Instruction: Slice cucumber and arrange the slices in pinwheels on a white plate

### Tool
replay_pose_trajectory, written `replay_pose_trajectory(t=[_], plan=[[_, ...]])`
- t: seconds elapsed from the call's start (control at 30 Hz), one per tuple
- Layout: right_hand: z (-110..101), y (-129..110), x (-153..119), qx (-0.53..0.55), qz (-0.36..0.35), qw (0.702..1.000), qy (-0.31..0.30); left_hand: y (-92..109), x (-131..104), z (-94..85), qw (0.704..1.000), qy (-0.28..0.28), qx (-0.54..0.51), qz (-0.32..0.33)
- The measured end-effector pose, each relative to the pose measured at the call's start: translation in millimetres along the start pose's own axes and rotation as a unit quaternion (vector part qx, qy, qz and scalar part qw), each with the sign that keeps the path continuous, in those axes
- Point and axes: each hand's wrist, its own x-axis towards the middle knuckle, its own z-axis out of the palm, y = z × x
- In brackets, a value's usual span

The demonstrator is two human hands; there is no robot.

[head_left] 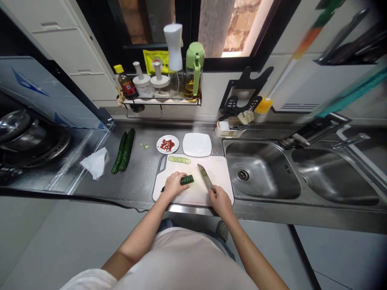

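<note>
On the white cutting board [211, 173] lies a dark green cucumber [188, 179], partly covered by my left hand [174, 185], whose fingers are closed round it. My right hand [221, 202] grips the handle of a kitchen knife [205, 177]. Its blade points up and left over the board, apart from the cucumber. A row of overlapping cucumber slices [179, 160] rests along the board's far edge. Behind the board stand a small plate of chopped red pieces [167, 144] and a white square plate [197, 144].
Two whole cucumbers [127, 150] lie at the left beside a crumpled white tissue [96, 162]. A steel double sink [263, 171] adjoins the board on the right. Behind, a wall rack [169, 101] carries seasoning bottles. A pot [22, 131] sits on the stove at far left.
</note>
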Motion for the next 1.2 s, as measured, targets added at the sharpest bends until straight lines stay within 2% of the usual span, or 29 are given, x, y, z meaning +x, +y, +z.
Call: replay_pose_trajectory(t=[0.5, 0.77, 1.0, 1.2], plan=[[0.4, -0.7, -5.6, -0.013, -0.005, 1.000, -0.010, -0.4, -2.8, 8.5, 0.997, 0.069, -0.021, 0.031], [-2.5, -6.1, -5.6, -0.015, -0.032, 0.999, -0.006, 0.8, -1.4, 16.2, 0.978, 0.153, -0.085, 0.115], [-5.2, -24.7, -2.7, -0.041, -0.041, 0.997, -0.052, -2.4, 1.9, 22.2, 0.971, 0.154, -0.071, 0.168], [-9.6, -42.8, -5.1, -0.056, -0.046, 0.993, -0.097, -4.8, 2.6, 27.0, 0.976, 0.145, -0.043, 0.158]])
